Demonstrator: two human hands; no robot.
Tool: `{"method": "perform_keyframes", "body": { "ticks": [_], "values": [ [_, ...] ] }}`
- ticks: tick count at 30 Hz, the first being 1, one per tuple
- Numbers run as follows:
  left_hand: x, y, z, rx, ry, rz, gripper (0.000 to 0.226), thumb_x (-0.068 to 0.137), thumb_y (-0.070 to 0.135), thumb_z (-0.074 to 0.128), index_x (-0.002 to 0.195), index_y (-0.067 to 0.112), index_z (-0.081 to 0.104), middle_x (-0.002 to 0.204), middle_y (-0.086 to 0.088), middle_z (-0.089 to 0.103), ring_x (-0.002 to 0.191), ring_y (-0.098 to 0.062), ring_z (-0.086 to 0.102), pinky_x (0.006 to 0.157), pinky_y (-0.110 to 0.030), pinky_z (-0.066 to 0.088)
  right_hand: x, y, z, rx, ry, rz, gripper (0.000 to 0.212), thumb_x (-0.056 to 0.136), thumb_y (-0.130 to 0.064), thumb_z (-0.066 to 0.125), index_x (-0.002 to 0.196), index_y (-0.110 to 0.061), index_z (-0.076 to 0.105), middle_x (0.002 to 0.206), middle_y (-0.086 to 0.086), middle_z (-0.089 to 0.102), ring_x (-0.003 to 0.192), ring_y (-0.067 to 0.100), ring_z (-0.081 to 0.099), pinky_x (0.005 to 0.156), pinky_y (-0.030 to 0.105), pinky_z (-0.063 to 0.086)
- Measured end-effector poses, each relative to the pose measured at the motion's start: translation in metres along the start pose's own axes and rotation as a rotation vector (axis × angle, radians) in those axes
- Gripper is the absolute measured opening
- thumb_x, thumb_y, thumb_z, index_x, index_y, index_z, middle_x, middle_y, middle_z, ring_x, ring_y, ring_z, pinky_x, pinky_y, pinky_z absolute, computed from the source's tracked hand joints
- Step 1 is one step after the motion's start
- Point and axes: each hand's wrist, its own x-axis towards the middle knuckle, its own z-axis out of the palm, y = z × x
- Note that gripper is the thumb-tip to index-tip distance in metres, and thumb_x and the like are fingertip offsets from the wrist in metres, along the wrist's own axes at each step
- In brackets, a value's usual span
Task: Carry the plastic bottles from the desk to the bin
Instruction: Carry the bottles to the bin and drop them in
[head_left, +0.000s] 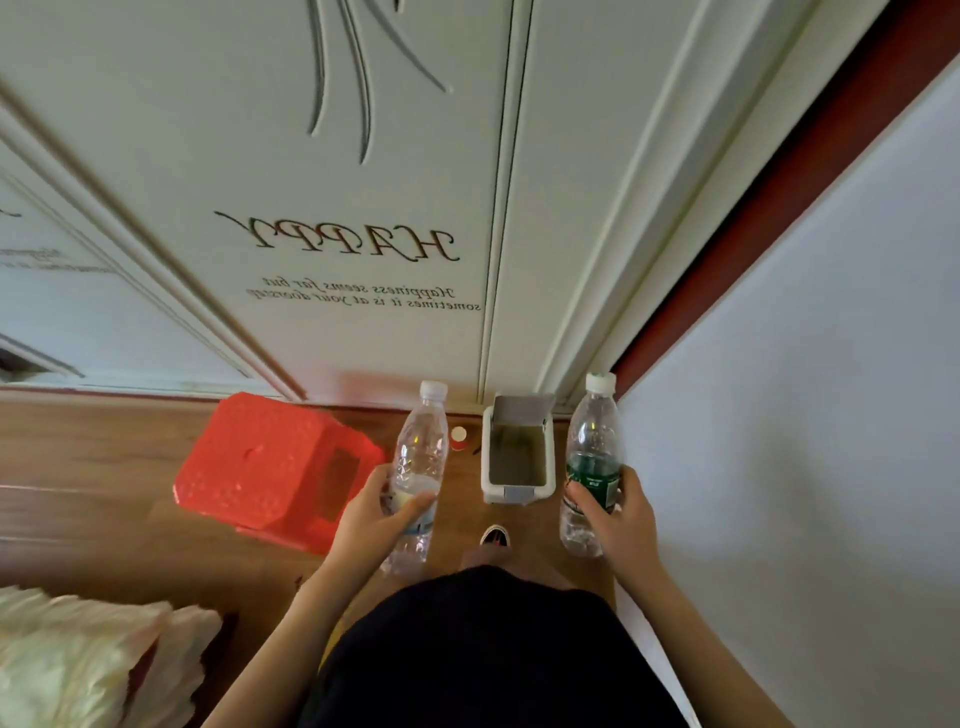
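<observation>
The left hand (384, 512) grips a clear bottle (420, 457) around its lower half. Its fingers curl over a pale label, and the bottle's white cap points up and away from the person. The right hand (621, 512) grasps a second bottle (594, 441) at its green label, also upright with a white cap. Both bottles are held in the air above the wooden floor (78, 467), one on each side of the bin (487, 467). The bin stands on the floor between them, at the foot of a white door (363, 156). Its lid (522, 408) is raised and the inside shows olive-brown. A shoe (496, 536) sits just in front of the bin and seems to rest on its pedal, though that spot is too small to be sure. A red stool (270, 462) stands left of the bin, and a small red-and-white capped thing (458, 437) rests on the floor between stool and bin. A pale bag (67, 660) lies at the lower left, and a white wall (805, 415) runs along the right.
</observation>
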Motion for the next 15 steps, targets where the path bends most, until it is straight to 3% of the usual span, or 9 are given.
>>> {"method": "perform_keyframes", "body": {
  "ticks": [2,7,11,15],
  "values": [
    [0.027,0.021,0.009,0.033,-0.03,-0.003,0.046,0.079,0.037,0.074,0.116,0.019,0.055,0.096,0.008,0.067,0.082,-0.002,0.064,0.062,-0.013,0.047,0.028,-0.009,-0.002,0.013,0.009,-0.005,0.046,0.08,-0.033,0.074,0.117,-0.027,0.048,0.098,-0.02,0.058,0.09,0.004,0.06,0.075,0.014,0.048],
    [0.091,0.044,0.035,0.154,-0.145,-0.022,0.045,0.073,0.043,0.078,0.106,0.025,0.053,0.094,0.011,0.067,0.084,-0.006,0.065,0.068,-0.021,0.051,0.084,-0.001,-0.003,0.071,0.034,0.052,0.049,0.08,-0.038,0.074,0.12,-0.031,0.047,0.103,-0.021,0.06,0.094,0.005,0.063,0.08,0.024,0.054],
    [0.159,0.024,0.077,0.238,-0.249,-0.031,0.048,0.07,0.039,0.082,0.105,0.02,0.054,0.093,0.008,0.068,0.084,-0.011,0.067,0.074,-0.028,0.055,0.13,0.043,0.011,0.156,0.102,0.153,0.048,0.083,-0.025,0.073,0.124,-0.02,0.048,0.104,-0.018,0.059,0.09,-0.003,0.064,0.066,0.009,0.053],
    [0.235,-0.033,0.14,0.267,-0.343,-0.084,0.058,0.059,0.056,0.078,0.102,0.025,0.054,0.095,0.006,0.071,0.086,-0.015,0.068,0.08,-0.041,0.057,0.185,0.12,0.037,0.195,0.151,0.213,0.051,0.084,-0.025,0.071,0.13,-0.016,0.048,0.107,-0.017,0.06,0.092,-0.01,0.063,0.066,0.004,0.05]
  ]
}}
